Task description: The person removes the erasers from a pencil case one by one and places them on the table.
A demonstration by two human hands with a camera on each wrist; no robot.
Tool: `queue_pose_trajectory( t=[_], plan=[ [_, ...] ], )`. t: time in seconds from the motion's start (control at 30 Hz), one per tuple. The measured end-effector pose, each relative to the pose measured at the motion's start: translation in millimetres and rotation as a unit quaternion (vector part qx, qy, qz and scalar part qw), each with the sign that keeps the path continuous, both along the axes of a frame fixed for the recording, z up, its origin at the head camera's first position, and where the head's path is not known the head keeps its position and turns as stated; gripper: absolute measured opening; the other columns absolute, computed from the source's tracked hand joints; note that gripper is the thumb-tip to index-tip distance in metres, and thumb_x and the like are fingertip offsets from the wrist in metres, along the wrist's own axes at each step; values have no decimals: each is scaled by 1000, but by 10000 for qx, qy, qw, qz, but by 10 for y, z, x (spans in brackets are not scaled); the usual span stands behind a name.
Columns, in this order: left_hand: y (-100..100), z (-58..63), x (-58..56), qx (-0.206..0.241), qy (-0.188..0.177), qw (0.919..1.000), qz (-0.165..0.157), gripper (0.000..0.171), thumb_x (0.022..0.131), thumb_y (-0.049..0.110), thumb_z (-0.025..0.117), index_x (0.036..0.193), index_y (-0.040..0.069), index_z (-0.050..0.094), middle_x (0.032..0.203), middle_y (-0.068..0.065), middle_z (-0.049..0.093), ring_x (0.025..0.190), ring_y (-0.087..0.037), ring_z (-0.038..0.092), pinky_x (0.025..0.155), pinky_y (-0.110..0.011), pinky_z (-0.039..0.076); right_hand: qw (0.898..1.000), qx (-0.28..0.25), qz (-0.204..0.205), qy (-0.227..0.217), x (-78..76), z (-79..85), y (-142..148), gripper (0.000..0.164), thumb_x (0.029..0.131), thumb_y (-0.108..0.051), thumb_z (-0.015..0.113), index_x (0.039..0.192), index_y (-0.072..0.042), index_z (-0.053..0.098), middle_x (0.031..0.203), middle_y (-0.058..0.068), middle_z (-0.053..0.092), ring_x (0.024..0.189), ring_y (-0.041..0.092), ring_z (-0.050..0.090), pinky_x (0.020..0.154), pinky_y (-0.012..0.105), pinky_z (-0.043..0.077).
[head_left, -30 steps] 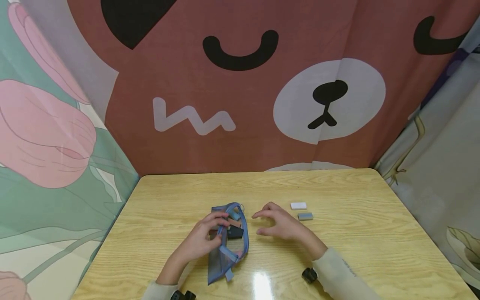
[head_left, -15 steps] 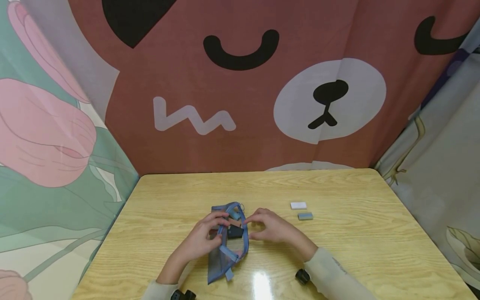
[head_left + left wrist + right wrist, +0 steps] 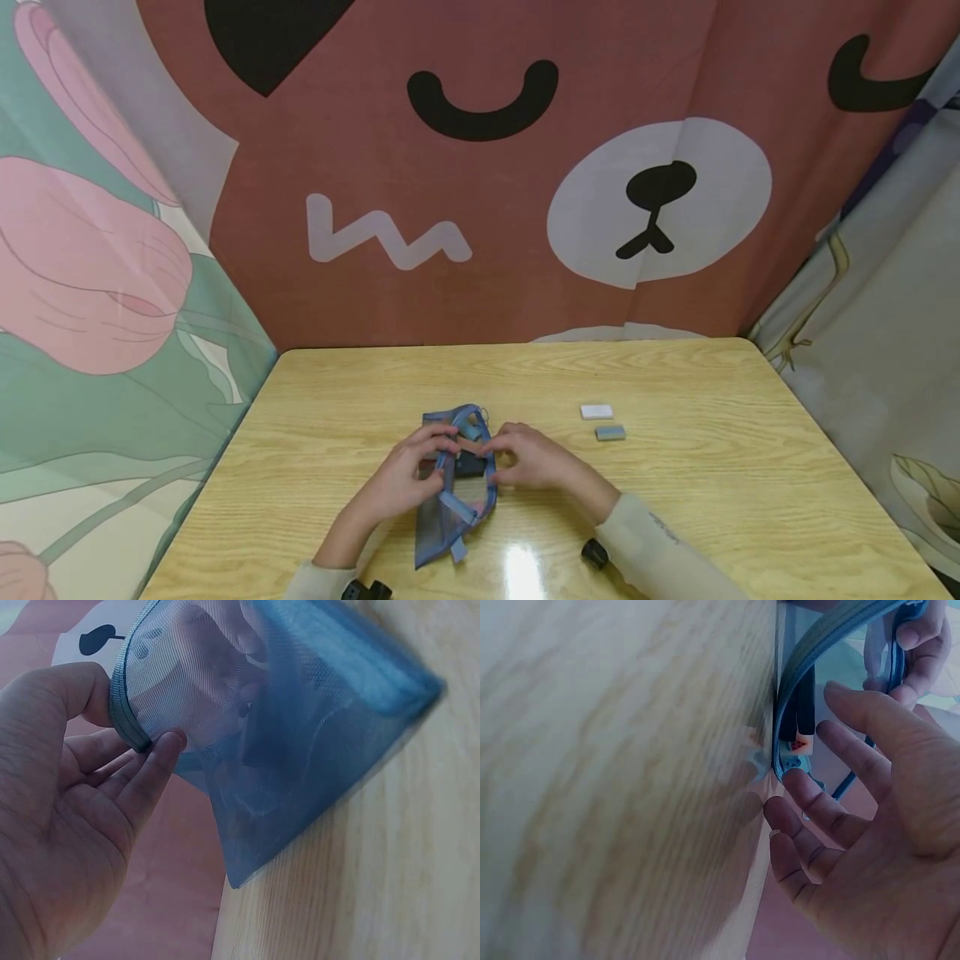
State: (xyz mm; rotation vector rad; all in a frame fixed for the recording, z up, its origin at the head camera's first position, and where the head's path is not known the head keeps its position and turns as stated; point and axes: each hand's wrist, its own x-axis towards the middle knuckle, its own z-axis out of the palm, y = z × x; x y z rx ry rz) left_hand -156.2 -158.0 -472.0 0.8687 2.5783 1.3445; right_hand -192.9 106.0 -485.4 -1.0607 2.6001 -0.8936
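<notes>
A blue mesh zip pouch point(image 3: 432, 533) lies unzipped on the table, its mouth spread wide. My left hand point(image 3: 397, 479) pinches the left side of that mouth. In the left wrist view, the thumb and fingers of the left hand point(image 3: 67, 795) sit on either side of the zip edge. My right hand point(image 3: 536, 458) is at the opposite edge, fingertips over the opening. The right wrist view has the right hand point(image 3: 877, 802) with fingers apart and relaxed, nothing gripped. Inside the pouch are a black item point(image 3: 470, 467) and an orange-and-white piece point(image 3: 801, 744), partly hidden.
On the wooden table point(image 3: 697, 492), right of the pouch, lie a small white block point(image 3: 597, 412) and a grey-blue block point(image 3: 611, 433). A curtain with a bear print point(image 3: 495, 300) hangs along the table's back edge.
My right hand has moved left from beside the two blocks to the pouch's right edge. The left hand and the pouch have stayed in place.
</notes>
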Motion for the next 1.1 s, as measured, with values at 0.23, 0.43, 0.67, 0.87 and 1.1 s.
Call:
queue_pose_trajectory(
  t=[0.23,0.43,0.67,0.87,1.1],
  plan=[
    [4,3,3,5,-23,10000,9,34,86,-1,61,119,4,68,148,-11,49,130,-27,53,95,-37,56,9998,91,-20,-172,-3,21,-58,37,86,-22,80,122,-16,73,95,1,62,84,14,53,73,28,43],
    [5,1,3,7,-36,10000,7,34,86,-1,61,119,4,68,149,-11,48,133,-28,51,95,-36,55,9994,276,-89,-191,-14,15,-130,38,86,-22,81,122,-15,72,93,0,64,79,9,52,70,27,45],
    [2,-13,-1,20,-88,10000,20,34,86,-1,61,119,4,68,148,-9,49,132,-28,51,94,-36,55,9977,541,-395,-58,-15,-31,-227,31,82,-19,83,109,-16,70,92,-2,62,81,10,52,73,28,46],
    [4,-16,-5,10,-86,10000,26,34,86,-1,61,118,4,68,148,-9,49,133,-27,51,94,-35,56,9962,598,-626,-91,-1,-26,-258,29,81,-22,84,101,-16,65,82,-5,54,75,11,46,66,28,40],
    [5,-20,-9,5,-68,10000,13,34,85,-1,61,118,4,68,148,-9,49,133,-28,50,94,-35,56,9956,613,-704,-118,32,1,-265,28,82,-23,83,100,-16,64,83,-5,53,73,10,46,65,27,40]
  ],
)
